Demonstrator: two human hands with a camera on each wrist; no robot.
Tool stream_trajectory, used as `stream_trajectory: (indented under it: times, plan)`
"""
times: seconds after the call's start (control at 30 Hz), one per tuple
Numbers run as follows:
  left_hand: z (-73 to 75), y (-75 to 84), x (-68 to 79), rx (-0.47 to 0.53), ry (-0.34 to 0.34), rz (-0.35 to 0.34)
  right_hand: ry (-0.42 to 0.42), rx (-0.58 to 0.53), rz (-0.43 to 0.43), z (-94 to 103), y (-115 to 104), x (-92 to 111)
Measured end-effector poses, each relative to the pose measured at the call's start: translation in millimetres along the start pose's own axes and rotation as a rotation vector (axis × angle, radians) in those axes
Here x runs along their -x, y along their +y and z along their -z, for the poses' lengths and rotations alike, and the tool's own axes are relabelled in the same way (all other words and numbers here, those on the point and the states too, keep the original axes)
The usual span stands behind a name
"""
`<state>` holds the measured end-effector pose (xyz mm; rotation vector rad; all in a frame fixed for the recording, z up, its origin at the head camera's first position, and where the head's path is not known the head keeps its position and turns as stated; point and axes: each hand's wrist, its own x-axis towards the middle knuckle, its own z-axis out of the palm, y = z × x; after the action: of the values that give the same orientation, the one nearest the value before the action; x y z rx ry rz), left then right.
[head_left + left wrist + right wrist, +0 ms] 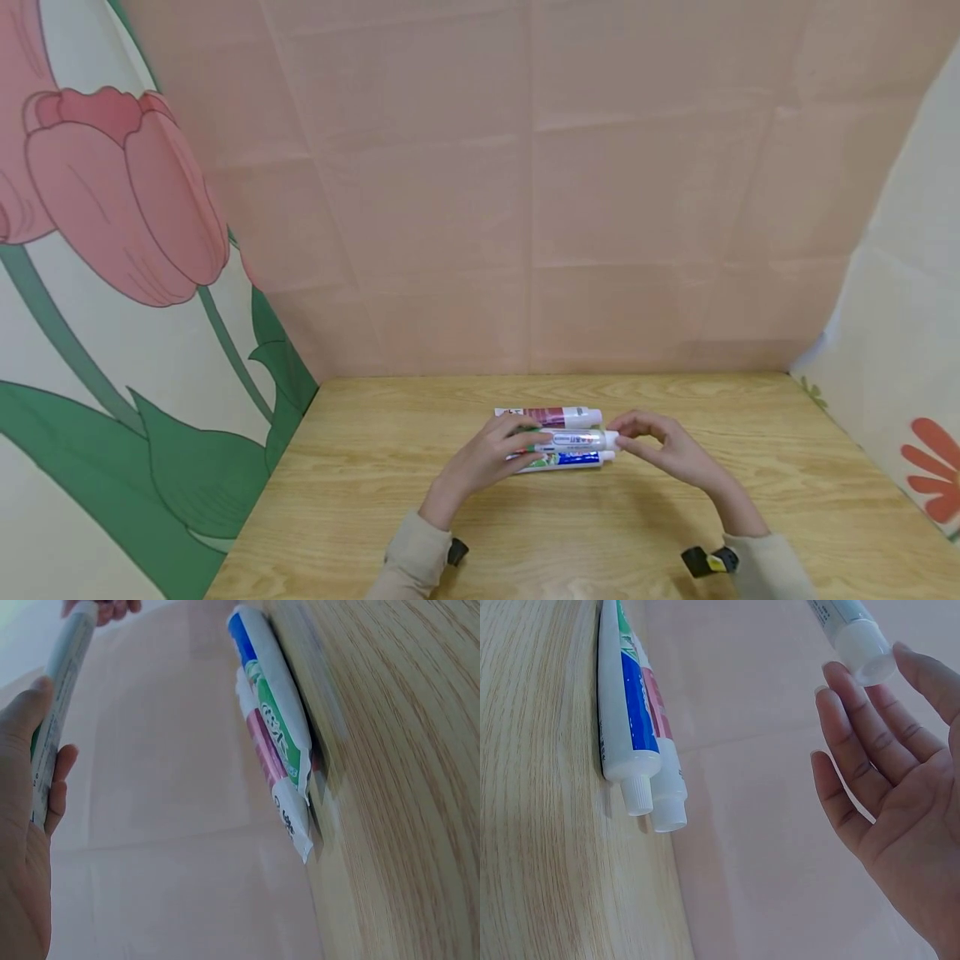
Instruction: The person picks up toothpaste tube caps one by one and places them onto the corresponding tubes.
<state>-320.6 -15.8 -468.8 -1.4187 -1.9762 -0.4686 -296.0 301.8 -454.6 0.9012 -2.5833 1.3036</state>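
Observation:
A whitish toothpaste tube [577, 440] is held off the table, level, in the head view. My left hand [483, 454] grips its body, thumb on one side and fingers round the other, as the left wrist view confirms. At the other end, my right hand [671, 450] pinches the white cap [866, 656] between thumb and fingertips; the cap is on the tube. Below lie a blue, green and white toothpaste tube [636, 705] and a pink and white one [264, 746], side by side on the table, caps to the right, both capped.
The wood-grain table [337, 500] runs back to a pinkish cloth backdrop [525, 208]. A tulip-print sheet [120, 192] stands along the left side, and a pale flower-print sheet [900, 333] along the right. Dark straps [705, 561] sit at the wrists.

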Motion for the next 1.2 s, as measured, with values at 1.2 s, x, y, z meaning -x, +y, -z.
stream_trajectory:
  times: [1.2]
  plan:
    - [-1.7,0.4,-1.3,-0.008,0.004,-0.007,-0.036,-0.042,0.050,0.5,2.7,-1.0]
